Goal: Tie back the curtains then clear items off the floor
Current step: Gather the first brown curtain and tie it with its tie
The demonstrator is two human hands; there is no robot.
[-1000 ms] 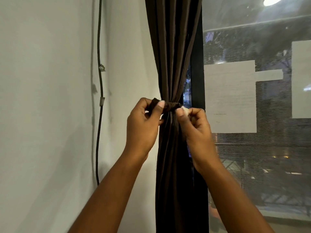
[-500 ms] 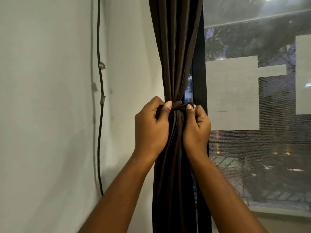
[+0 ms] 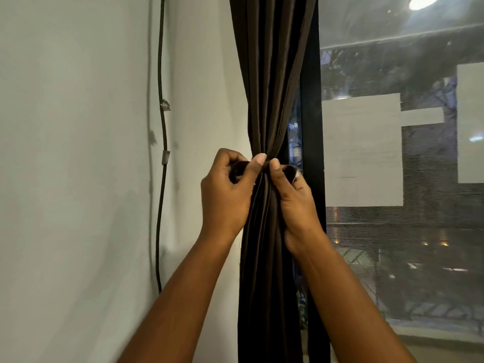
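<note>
1. Head view, far left: a pale wall (image 3: 78, 179) fills the left part of the frame. A thin dark cable (image 3: 163, 132) runs down it, held by two small clips; its lower end passes behind the left forearm.
2. Left hand (image 3: 225, 195): raised in front of the wall, just left of the curtain. Grip is pressed together, thumb against curled fingers, pinching the left end of a dark tie-back strap (image 3: 265, 167).
3. Centre: the dark brown curtain (image 3: 269, 74) hangs in vertical folds from the top edge to the bottom edge. It is gathered to a narrow waist at hand height, where the strap wraps across it; below the strap the folds widen again.
4. Right hand (image 3: 296, 200): touching the curtain's right side, thumb tip on the strap next to the left thumb tip. Grip is pressed together, pinching the strap's right end, which loops over the forefinger. A small pale patch shows at that end; what it is I cannot tell.
5. Just right of the curtain: a black window frame (image 3: 313, 100), upright.
6. Right: window glass (image 3: 406, 244) with pale rectangular paper sheets (image 3: 361, 153) on it. A round ceiling light (image 3: 424, 1) reflects at the top right. Outside looks dark, with small lights; details are blurred.
</note>
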